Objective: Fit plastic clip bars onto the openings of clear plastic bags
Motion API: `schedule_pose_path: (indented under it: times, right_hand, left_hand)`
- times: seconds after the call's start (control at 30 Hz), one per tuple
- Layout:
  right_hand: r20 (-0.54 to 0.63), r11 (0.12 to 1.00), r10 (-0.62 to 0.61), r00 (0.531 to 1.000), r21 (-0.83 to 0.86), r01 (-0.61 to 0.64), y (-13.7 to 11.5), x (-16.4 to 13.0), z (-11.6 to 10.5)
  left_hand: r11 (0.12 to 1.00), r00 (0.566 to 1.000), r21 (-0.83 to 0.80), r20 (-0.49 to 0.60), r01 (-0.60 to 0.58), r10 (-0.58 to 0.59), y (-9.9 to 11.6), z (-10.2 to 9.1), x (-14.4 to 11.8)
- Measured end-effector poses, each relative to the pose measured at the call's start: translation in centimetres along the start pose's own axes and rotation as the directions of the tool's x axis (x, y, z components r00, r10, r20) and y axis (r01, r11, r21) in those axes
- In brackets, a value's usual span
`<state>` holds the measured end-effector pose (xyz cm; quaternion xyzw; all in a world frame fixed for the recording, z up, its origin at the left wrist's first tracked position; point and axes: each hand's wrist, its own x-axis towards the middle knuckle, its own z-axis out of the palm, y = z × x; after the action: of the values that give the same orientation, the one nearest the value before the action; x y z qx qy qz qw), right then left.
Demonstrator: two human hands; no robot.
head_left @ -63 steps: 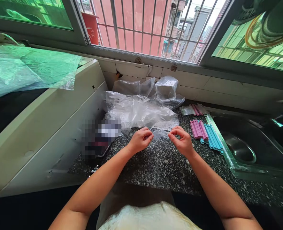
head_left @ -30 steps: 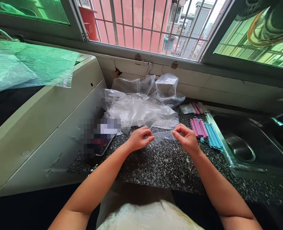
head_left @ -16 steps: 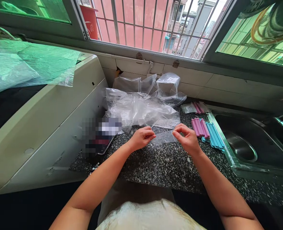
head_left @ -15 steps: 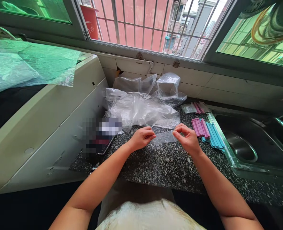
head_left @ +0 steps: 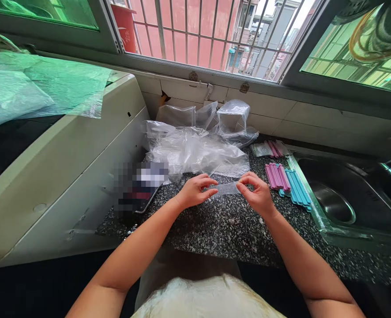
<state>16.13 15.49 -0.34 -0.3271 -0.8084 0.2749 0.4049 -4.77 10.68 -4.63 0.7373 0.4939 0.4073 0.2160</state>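
Over the speckled counter, a small clear plastic bag (head_left: 227,188) is stretched flat between my two hands. My right hand (head_left: 257,193) pinches its right end between thumb and forefinger. At the other end is my left hand (head_left: 197,191), its thumb and forefinger spread apart around the bag's left edge; whether they touch it I cannot tell. Just beyond both hands lies a crumpled heap of clear plastic bags (head_left: 195,150). Pink sealing clips (head_left: 277,176) and blue sealing clips (head_left: 296,187) lie in rows to the right of my right hand.
A metal sink (head_left: 334,203) is set into the counter (head_left: 222,229) at the right. A pale appliance wall (head_left: 92,176) bounds the left side. Near it lies a dark phone-like object (head_left: 147,201), partly blurred. Behind is a tiled wall (head_left: 278,110) beneath a barred window.
My left thumb and forefinger have parted from their pinch on the bag's left end. The bag looks narrower and slightly tilted differently. My right hand has shifted slightly left.
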Motion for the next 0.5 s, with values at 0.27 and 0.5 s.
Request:
schedule_pose_path:
  times: [0.27,0.5]
  right_hand:
    - [0.01,1.0,-0.017,1.0,0.003,0.017,-0.32,-0.2,0.66]
    - [0.0,1.0,-0.008,1.0,0.002,0.008,-0.22,-0.2,0.58]
  left_hand:
    - [0.995,0.999,-0.089,-0.023,-0.044,0.043,0.17,0.16,0.23]
    - [0.99,0.998,-0.131,-0.01,-0.055,0.055,0.24,0.25,0.25]
